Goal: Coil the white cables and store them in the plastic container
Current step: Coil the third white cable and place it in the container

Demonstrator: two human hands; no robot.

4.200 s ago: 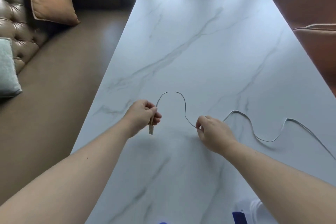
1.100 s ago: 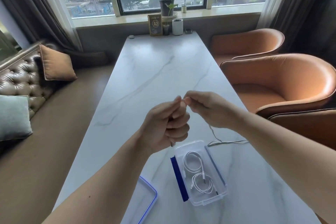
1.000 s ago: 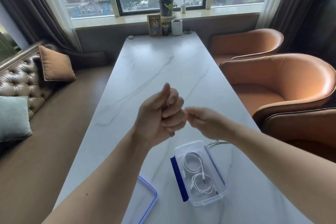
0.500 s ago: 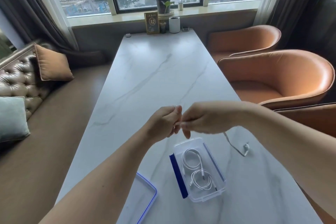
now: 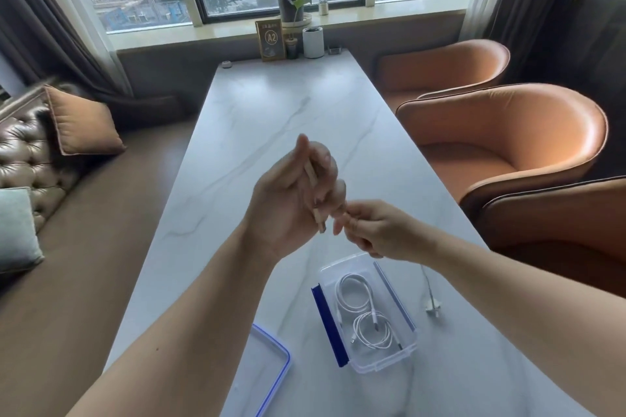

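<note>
1. Mid-frame, the left hand (image 5: 291, 200) is raised with fingers half curled around turns of a cable (image 5: 313, 193).
2. The right hand (image 5: 376, 234) pinches the cable's strand beside it.
3. The cable's plug (image 5: 432, 308) lies on the table (image 5: 271, 112), lower right.
4. The open container (image 5: 403, 354) below holds two coiled cables (image 5: 362, 311); its lid (image 5: 267, 372) lies at lower left.

One table (image 5: 271, 118) of white marble; on it one clear plastic container (image 5: 367, 311), holding two coiled white cables (image 5: 352, 291); one lid (image 5: 262, 379) lying left of the container; one loose cable end with its plug (image 5: 431, 308) right of the container; two hands above the container, one left hand (image 5: 288, 200) and one right hand (image 5: 376, 234); right of the table, three orange chairs (image 5: 508, 142); left of it, one sofa (image 5: 23, 159) bearing two cushions (image 5: 81, 125); beyond its far end, one potted plant (image 5: 291, 3) and one "A2" sign (image 5: 270, 39).
</note>
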